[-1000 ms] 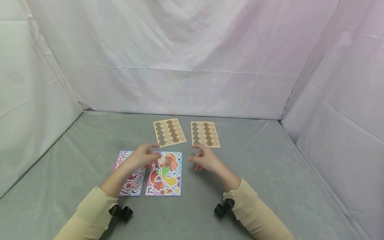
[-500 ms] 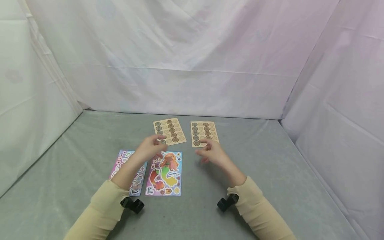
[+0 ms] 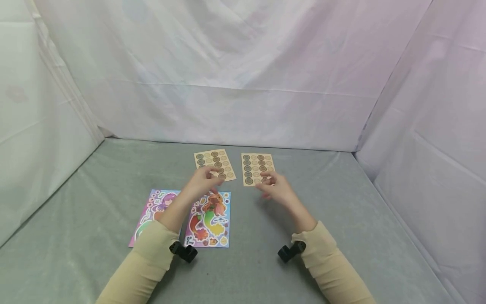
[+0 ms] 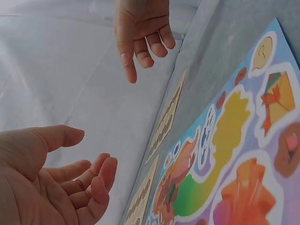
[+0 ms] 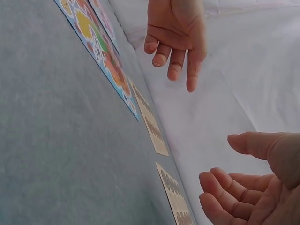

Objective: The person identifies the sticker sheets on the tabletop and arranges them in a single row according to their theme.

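Note:
My left hand [image 3: 202,182] hovers over the top of the right mermaid sticker sheet [image 3: 209,228] and the lower edge of the left tan sheet [image 3: 208,156]. Its fingers are loosely bent, with nothing between them, as the left wrist view confirms. Across a gap, my right hand [image 3: 279,188] hangs by the lower right corner of the right tan sheet [image 3: 252,169], fingers relaxed and holding nothing. Both tan sheets carry rows of round brown and beige stickers. Another mermaid sticker sheet [image 3: 155,207] lies partly hidden under my left forearm.
All the sheets lie flat on a grey cloth-covered table [image 3: 341,236]. White cloth hangs behind [image 3: 243,114] and along both sides. A black wrist camera [image 3: 183,251] sits at my left cuff, another black camera [image 3: 291,251] at my right.
Both hands have moved forward and to the right, from beside the mermaid sheets toward the tan sheets. The sheets have stayed in place.

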Tool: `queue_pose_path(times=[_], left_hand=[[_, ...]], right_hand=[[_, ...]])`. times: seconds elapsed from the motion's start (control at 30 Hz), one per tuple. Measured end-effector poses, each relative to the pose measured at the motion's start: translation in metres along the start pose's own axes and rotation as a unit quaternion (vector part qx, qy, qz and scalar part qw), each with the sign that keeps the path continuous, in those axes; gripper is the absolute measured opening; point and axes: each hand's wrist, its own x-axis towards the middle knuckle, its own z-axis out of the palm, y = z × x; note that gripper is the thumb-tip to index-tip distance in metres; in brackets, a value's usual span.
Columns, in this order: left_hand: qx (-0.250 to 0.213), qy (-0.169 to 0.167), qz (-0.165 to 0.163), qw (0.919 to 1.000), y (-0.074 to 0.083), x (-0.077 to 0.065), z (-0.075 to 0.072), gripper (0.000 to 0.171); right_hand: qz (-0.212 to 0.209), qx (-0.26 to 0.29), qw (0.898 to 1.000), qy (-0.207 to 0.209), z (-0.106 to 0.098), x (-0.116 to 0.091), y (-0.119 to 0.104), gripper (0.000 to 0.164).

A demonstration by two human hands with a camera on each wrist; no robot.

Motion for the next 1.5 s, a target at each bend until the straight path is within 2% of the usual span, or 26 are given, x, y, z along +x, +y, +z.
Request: queue_pose_path(times=[0.23,0.5,0.7,0.9,1.03,1.27,1.5], left_hand=[[-0.001,0.0,-0.01,0.9999,0.001,0.009,0.01,0.051],[-0.047,0.013,-0.005,0.9988,0.005,0.016,0.021,0.049],[-0.044,0.027,-0.003,0.9987,0.005,0.023,0.028,0.049],[-0.04,0.03,-0.008,0.9987,0.004,0.028,0.034,0.048],[-0.042,0.039,-0.008,0.9983,0.005,0.03,0.038,0.048],[-0.049,0.072,-0.034,0.9956,0.006,0.036,0.048,0.051],[-0.068,0.077,-0.015,0.9945,0.003,0.044,0.061,0.054]], right_hand=[[-0.012,-0.013,0.999,0.032,-0.007,0.003,0.005,0.044],[-0.001,-0.029,0.998,0.064,-0.014,0.008,0.012,0.053],[0.022,-0.026,0.996,0.084,-0.018,0.013,0.018,0.054],[0.023,-0.02,0.993,0.112,-0.022,0.018,0.025,0.049],[0.029,-0.018,0.992,0.123,-0.023,0.019,0.029,0.05],[0.022,-0.01,0.99,0.139,-0.026,0.021,0.034,0.051],[0.036,0.004,0.99,0.139,-0.024,0.022,0.041,0.052]])
